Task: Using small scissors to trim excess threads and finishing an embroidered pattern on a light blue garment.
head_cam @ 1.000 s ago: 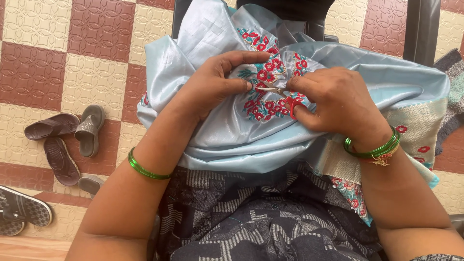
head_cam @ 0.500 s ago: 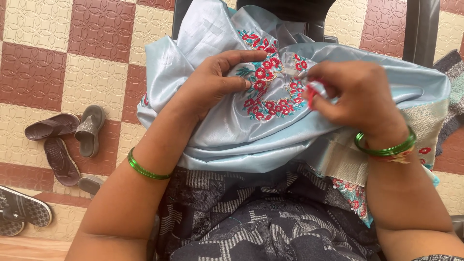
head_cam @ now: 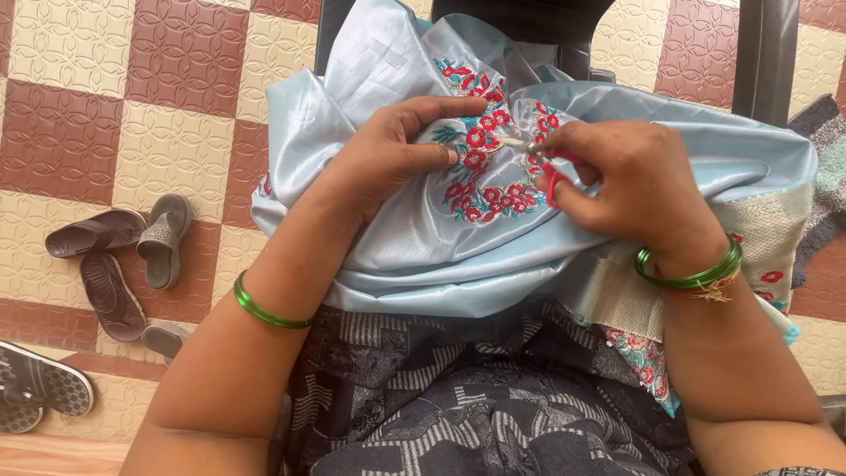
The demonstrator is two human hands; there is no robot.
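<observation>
A light blue satin cloth (head_cam: 397, 251) with red and teal flower embroidery (head_cam: 493, 189) lies bunched over my lap. My left hand (head_cam: 397, 154) presses and pinches the cloth just left of the embroidery, thumb stretched over its top edge. My right hand (head_cam: 630, 189) hovers at the embroidery's right edge, fingers closed around a small red-handled tool (head_cam: 555, 181), mostly hidden in the palm. Its fingertips meet a pale thread (head_cam: 513, 141) at the stitching. Both wrists carry green bangles.
Brown and grey sandals (head_cam: 115, 242) lie on the checked tile floor (head_cam: 176, 132) at left, with a dark shoe (head_cam: 35, 388) lower left. Dark chair legs (head_cam: 767, 53) stand at the top. A grey knitted cloth (head_cam: 824, 176) lies at the right edge.
My right hand pulled rightward off the embroidery, then edged back so its fingertips touch the stitching's upper right. My left hand kept its hold in the same place.
</observation>
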